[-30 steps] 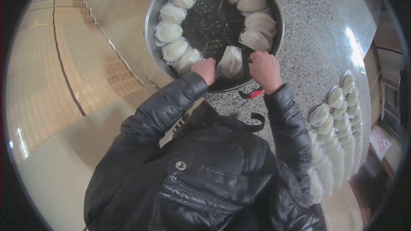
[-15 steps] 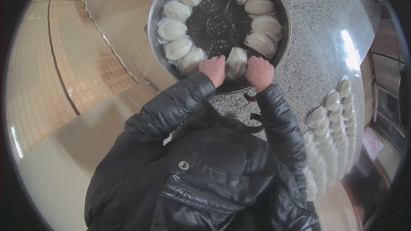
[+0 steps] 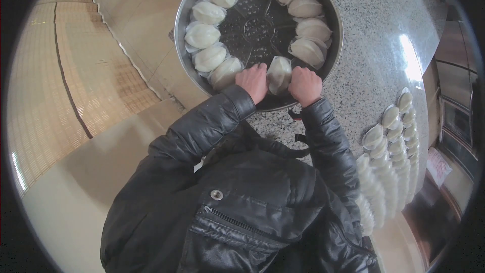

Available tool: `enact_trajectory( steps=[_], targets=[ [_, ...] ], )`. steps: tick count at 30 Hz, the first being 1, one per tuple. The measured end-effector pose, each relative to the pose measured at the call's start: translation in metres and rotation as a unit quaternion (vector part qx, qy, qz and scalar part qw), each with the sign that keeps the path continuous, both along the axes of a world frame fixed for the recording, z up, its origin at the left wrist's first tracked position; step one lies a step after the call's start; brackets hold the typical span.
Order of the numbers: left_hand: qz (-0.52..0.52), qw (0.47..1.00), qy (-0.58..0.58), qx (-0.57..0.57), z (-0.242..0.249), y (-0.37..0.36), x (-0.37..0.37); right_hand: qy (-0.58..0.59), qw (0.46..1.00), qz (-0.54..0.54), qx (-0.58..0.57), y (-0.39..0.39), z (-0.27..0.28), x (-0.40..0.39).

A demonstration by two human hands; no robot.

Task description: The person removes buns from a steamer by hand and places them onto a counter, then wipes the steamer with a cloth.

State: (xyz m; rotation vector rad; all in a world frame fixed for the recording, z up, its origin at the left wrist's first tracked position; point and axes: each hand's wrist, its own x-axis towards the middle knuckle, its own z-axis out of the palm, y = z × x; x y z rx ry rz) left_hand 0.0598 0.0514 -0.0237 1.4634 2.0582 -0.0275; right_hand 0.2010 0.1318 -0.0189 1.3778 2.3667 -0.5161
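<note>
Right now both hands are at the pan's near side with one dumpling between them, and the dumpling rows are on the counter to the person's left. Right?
One slip: the dumpling rows are on the counter to the person's right, as the head view shows. The rest stands.

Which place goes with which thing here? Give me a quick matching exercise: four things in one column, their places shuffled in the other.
Things:
1. Left hand
2. Rows of dumplings
3. Right hand
4. Slatted bamboo mat

Places:
A. At the right side of the dumpling between the hands
B. At the far left of the view
C. At the left side of that same dumpling
D. On the speckled countertop, outside the round pan

Pairs: 1-C; 2-D; 3-A; 4-B
</note>
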Motion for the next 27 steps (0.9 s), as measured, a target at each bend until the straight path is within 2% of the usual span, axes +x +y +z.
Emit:
enact_trajectory(
  steps=[15, 18, 21, 24, 27],
  targets=[
    [-0.03, 0.998, -0.002, 0.058, -0.014, -0.006, -0.002, 0.049, 0.997, -0.062, 0.004, 0.001, 0.001, -0.003],
    [-0.008, 0.999, -0.017, 0.046, -0.006, -0.004, -0.003, 0.061, 0.995, -0.084, -0.006, 0.001, 0.003, -0.003],
    [0.02, 0.996, -0.043, 0.08, -0.006, -0.004, -0.002, 0.084, 0.992, -0.093, -0.01, 0.003, 0.003, -0.002],
    [0.041, 0.994, -0.048, 0.093, -0.001, -0.002, -0.005, 0.15, 0.982, -0.087, 0.068, 0.001, -0.016, 0.003],
    [0.046, 0.989, -0.06, 0.124, -0.002, -0.007, -0.009, 0.143, 0.984, -0.092, 0.058, 0.001, -0.013, -0.002]
  ],
)
